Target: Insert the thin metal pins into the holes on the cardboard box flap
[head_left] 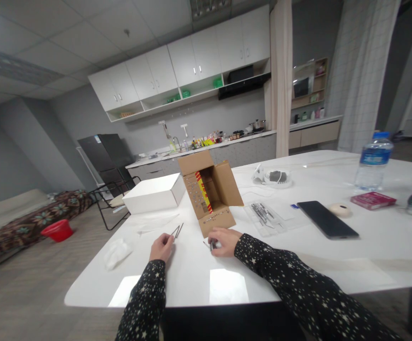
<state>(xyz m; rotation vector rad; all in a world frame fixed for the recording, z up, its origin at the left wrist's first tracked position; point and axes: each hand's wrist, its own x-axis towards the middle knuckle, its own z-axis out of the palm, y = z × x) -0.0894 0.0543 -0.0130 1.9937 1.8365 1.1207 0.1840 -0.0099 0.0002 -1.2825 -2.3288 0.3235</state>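
My left hand (162, 246) rests on the white table (198, 279) and pinches a pair of thin metal tweezers (177, 231) that point up and away. My right hand (224, 241) lies palm down just in front of an open cardboard box (209, 192), with its fingers closed over a few small dark metal pieces (210, 245) on the tabletop. Both arms wear black sleeves with white stars. The box lies on its side with its flaps open.
A white box (154, 193) stands left of the cardboard box, crumpled tissue (118, 252) near the table's left edge. To the right lie a clear tray of metal tools (262, 213), a black phone (327, 219), a water bottle (373, 162) and a red packet (372, 200).
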